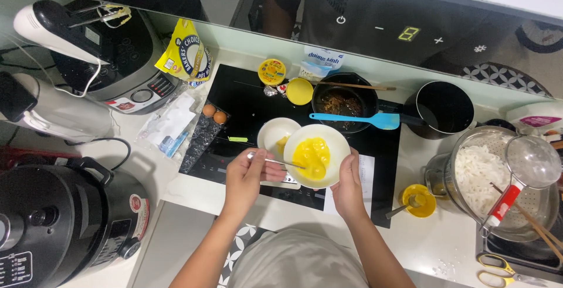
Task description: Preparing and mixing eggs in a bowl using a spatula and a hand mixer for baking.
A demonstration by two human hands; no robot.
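A person's left hand pinches a thin metal utensil, fingers closed on its handle, its long axis running nearly level to the right so the tip dips into a white bowl of beaten yellow egg. The right hand cups the bowl's right rim from below, fingers wrapped against its smooth glazed wall, holding it tilted above a black glass cooktop. The bowl sits between both hands, just right of the left fingertips. Just behind, a second white bowl rests on the hob. Farther back lie a turquoise spatula across a dark pan, two brown eggs and a black saucepan.
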